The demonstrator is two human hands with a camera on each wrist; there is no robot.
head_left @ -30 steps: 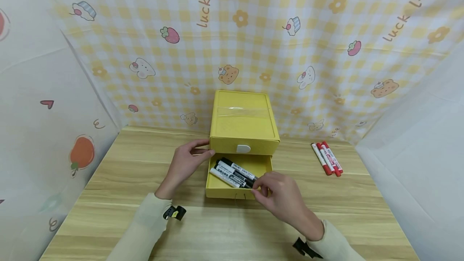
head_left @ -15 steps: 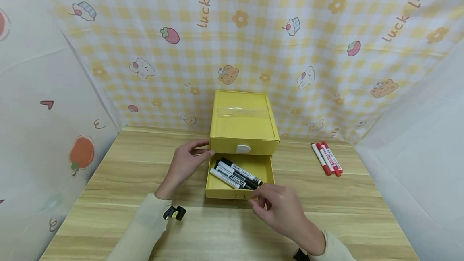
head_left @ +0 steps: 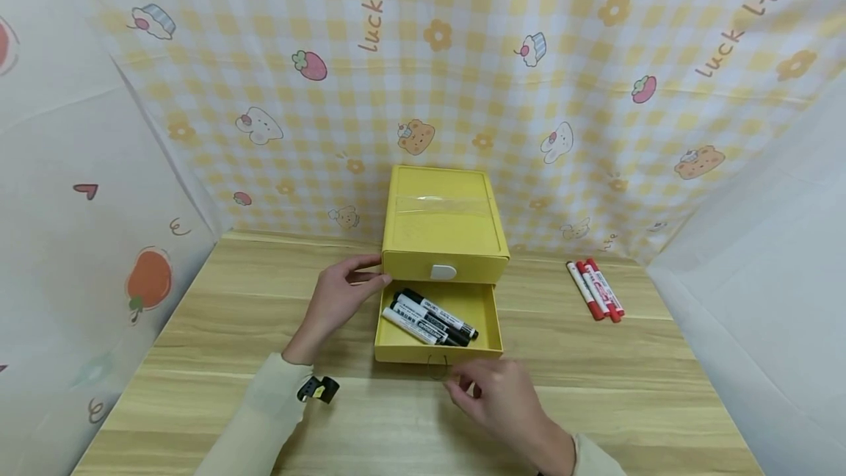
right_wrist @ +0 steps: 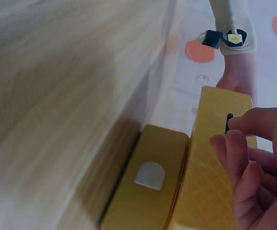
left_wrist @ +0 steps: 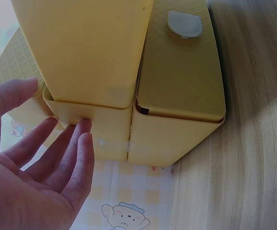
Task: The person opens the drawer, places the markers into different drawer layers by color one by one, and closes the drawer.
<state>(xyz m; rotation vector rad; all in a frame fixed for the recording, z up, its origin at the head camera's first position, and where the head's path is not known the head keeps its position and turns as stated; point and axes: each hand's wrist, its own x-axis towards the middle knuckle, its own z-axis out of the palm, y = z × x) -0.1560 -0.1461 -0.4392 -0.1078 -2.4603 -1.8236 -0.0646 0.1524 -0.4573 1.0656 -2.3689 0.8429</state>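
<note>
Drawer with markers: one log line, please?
Drawer: open, markers inside; left hand: touching yellow box; right hand: near drawer's thin loop

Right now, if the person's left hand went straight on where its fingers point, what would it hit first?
Most likely the left hand would meet the side wall of the yellow drawer unit first. Its fingertips look to be at that wall, or very nearly; contact is hard to confirm.
</note>
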